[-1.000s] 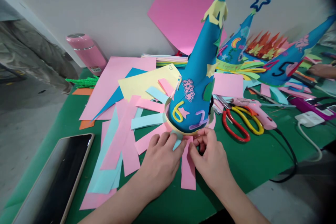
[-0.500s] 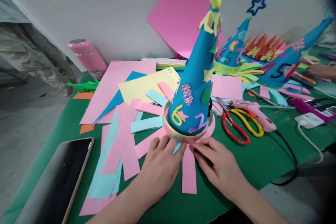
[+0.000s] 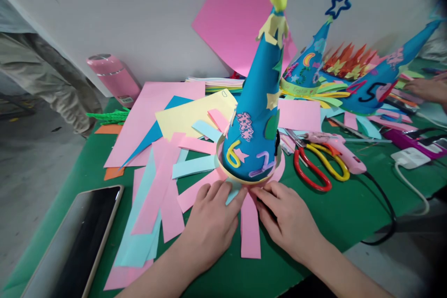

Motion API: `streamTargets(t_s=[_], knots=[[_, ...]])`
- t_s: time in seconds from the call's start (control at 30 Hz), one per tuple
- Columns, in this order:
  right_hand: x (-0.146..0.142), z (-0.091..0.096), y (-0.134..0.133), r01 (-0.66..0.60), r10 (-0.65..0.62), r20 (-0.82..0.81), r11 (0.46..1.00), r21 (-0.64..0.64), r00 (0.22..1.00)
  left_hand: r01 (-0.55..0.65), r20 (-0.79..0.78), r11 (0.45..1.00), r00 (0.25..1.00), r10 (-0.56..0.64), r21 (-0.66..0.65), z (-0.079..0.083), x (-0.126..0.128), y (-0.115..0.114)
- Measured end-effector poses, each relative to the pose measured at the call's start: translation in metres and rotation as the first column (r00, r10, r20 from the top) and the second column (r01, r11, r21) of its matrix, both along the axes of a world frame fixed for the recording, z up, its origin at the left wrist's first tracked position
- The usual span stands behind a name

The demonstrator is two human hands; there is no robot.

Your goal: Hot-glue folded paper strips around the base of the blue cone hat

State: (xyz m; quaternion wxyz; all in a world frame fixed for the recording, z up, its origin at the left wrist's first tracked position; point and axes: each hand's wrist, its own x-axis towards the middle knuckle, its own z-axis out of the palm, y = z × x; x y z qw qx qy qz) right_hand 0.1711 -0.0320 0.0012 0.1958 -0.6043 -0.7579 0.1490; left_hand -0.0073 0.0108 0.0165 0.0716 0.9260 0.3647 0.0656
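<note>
A blue paper cone hat [image 3: 256, 84] with stuck-on numbers and stars stands upright in front of me, inside a pale yellow band [image 3: 244, 181]. Pink and light blue paper strips fan out from its base. My left hand [image 3: 214, 216] presses its closed fingers at the band's near edge, over the inner end of a pink paper strip [image 3: 250, 235] and beside a light blue strip [image 3: 233, 192]. From the other side my right hand [image 3: 288, 216] pinches the same pink strip near the band. The exact fingertip contact is partly hidden.
Loose strips [image 3: 153, 223] and a phone [image 3: 75, 242] lie at left. Scissors [image 3: 312, 167] and a corded pink glue gun [image 3: 337, 149] lie at right. A pink bottle [image 3: 113, 79] and more cone hats [image 3: 307, 56] stand behind. Another person's hand [image 3: 428, 88] is at far right.
The view has shifted slightly, and the cone leans a little more to the left. Both my hands stay at the band's front edge on the pink strip.
</note>
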Motion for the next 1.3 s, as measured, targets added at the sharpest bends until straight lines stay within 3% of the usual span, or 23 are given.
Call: streamTargets(t_s=[0.17,0.37,0.6,0.77,1.3], knots=[[0.002,-0.002,-0.001,-0.005,0.006,-0.029,1.0,0.029,1.0,-0.04,0.247,0.993,0.967,0.066,-0.109,0.001,-0.004,0.004],[0.002,-0.001,0.003,-0.063,0.064,0.036,0.998,-0.021,0.997,-0.029,0.295,0.985,0.952,0.079,-0.17,-0.001,-0.006,0.006],[-0.002,0.002,0.006,-0.054,0.058,0.101,0.997,-0.049,0.993,0.002,0.091,0.994,0.996,0.008,-0.111,0.001,-0.004,0.004],[0.003,0.0,0.003,-0.065,0.065,0.013,0.997,-0.037,0.998,-0.001,-0.055,0.998,0.998,-0.002,-0.07,0.004,0.002,0.002],[0.008,-0.004,0.006,-0.063,0.064,-0.082,0.998,0.016,0.995,-0.067,-0.132,0.997,0.989,0.06,-0.043,0.007,0.009,-0.001]])
